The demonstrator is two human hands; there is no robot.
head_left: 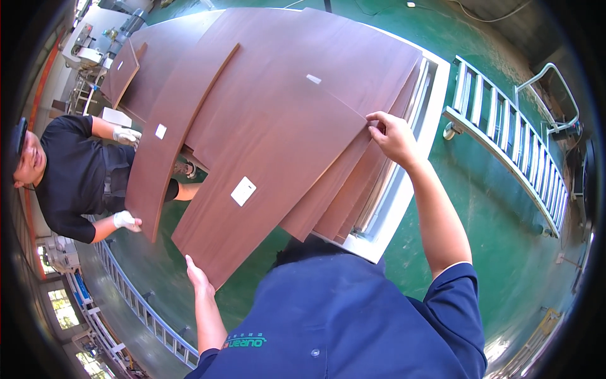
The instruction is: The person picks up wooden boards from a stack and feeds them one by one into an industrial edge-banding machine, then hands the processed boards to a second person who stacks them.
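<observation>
A long brown wood-grain panel (pixel 271 164) with a white label (pixel 243 191) slants across the middle, lying partly over a stack of similar panels. My left hand (pixel 201 278) grips its near lower end, the thumb on the edge and the other fingers hidden beneath. At its far right corner, my right hand (pixel 392 136) pinches the edge between thumb and fingers. Below that edge, more brown panels (pixel 334 215) fan out unevenly over a white-framed table (pixel 385 237). The near end of my panel juts out past the stack, over the green floor.
On the left, a co-worker (pixel 76 170) in white gloves holds another labelled brown panel (pixel 173 132). A smaller board (pixel 123 76) lies beyond. To the right stands a metal roller conveyor (pixel 505 126) on casters, with a tubular handle (pixel 558 95) behind it. Another rail (pixel 136 290) runs along the lower left.
</observation>
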